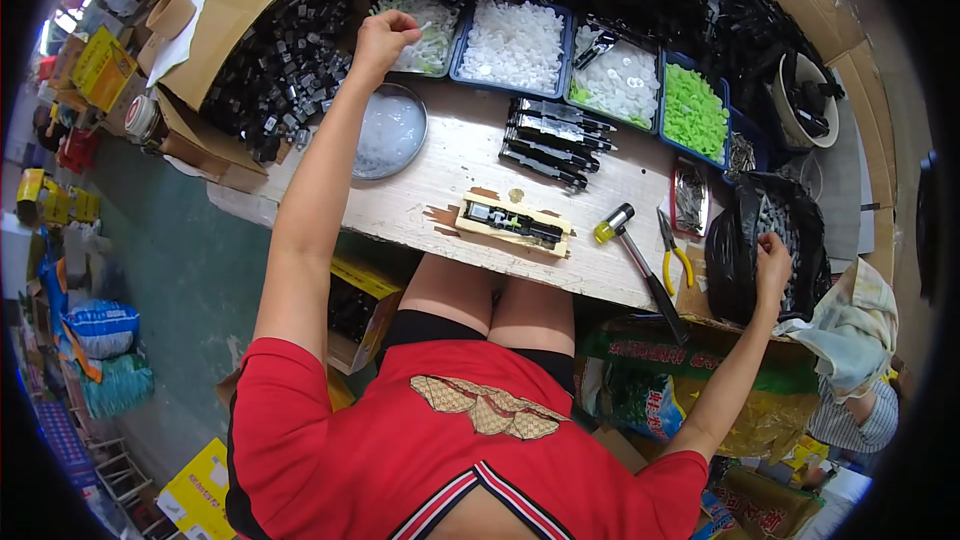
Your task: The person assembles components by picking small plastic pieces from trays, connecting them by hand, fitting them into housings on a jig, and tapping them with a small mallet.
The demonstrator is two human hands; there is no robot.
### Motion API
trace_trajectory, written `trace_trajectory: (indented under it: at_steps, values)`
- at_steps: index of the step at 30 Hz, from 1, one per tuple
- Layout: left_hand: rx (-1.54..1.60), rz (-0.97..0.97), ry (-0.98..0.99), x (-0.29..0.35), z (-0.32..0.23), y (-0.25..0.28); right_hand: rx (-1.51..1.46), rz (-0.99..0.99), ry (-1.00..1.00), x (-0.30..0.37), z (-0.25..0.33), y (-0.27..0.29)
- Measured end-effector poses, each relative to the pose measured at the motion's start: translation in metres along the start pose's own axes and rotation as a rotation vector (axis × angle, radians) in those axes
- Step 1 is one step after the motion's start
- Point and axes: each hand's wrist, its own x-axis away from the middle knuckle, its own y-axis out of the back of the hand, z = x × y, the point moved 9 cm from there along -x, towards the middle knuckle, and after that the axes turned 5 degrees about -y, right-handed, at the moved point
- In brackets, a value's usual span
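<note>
My left hand (385,42) reaches to the far left of the table, fingers pinched at a tray of thin white and pale green plastic parts (432,52). What lies between its fingertips is too small to make out. Over at the right, my right hand (772,265) is at a black plastic bag (730,265) holding small grey parts (776,222). Its fingers are drawn together at the bag's mouth, and what they grip cannot be told. In front of me a cream-coloured holder block (515,245) carries a black and silver mechanism (505,221) with a green piece in it.
A hammer (640,265) and yellow-handled pliers (676,250) lie near the right. Behind the block sit stacked black assemblies (555,140). Trays of white parts (515,45) and green parts (692,110) line the back. At left are a round metal dish (408,140) and a carton (225,20).
</note>
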Motion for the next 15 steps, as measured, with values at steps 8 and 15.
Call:
trace_trajectory:
  at_steps: [8,15]
  values:
    - [0.538,-0.084,0.136,0.042,-0.023,0.031,0.035,-0.121,0.016,-0.008,-0.024,-0.005]
    - [0.179,-0.068,0.121,0.135,-0.020,0.070,-0.208,-0.294,0.026,-0.014,-0.066,0.012]
